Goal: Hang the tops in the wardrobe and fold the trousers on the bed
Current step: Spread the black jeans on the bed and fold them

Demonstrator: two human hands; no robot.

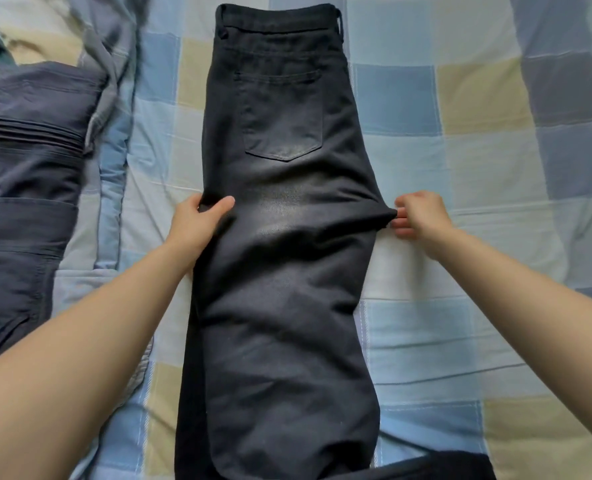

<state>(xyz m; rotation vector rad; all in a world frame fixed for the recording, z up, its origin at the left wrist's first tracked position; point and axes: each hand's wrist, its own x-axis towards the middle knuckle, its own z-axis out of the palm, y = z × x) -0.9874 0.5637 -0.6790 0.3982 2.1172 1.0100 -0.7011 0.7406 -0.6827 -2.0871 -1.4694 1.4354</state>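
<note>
Between both hands | black trousers [280, 237] lie halved lengthwise on the bed [460, 168] | left hand [197, 223] grip clamped on their near edge, right hand [419, 220] pinching the crotch point | cross folds remain, judging by length | left of left hand: dark trousers [24, 174], fold state unclear | tops unseen.

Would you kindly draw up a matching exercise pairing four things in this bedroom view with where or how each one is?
Column one:
1. black trousers
2. left hand
3. right hand
4. dark blue trousers

Column two:
A. pinches the point of cloth that sticks out at the trousers' right edge
B. lies at the left edge of the view on the checked bedcover
C. grips the trousers' left edge, thumb on top
D. lies lengthwise down the middle, waistband far, back pocket up

Pairs: 1-D, 2-C, 3-A, 4-B
</note>
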